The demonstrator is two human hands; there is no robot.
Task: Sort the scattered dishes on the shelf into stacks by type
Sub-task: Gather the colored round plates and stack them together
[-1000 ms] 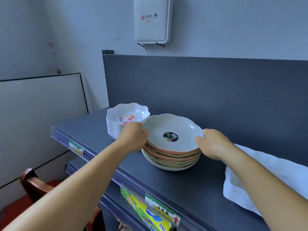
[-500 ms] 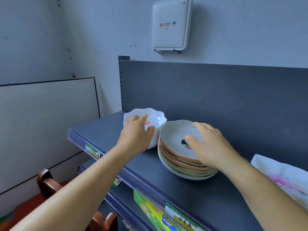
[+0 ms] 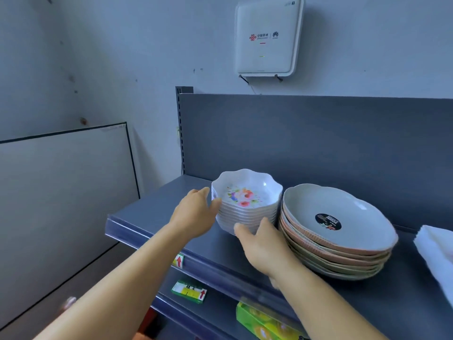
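Both hands reach forward with straight fingers, the left hand [image 3: 196, 212] and right hand [image 3: 262, 244] touching the stack of small flowered bowls [image 3: 246, 200] near the shelf's [image 3: 157, 212] left end, beside stacked plates [image 3: 335, 231].

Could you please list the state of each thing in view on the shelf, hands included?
Left hand: open, fingers against the bowl stack's left side.
Right hand: open, fingers at the bowl stack's base.
Bowl stack: upright, nested.
Plate stack: upright, beside the bowls.
White dishes: at the right edge, mostly cropped.
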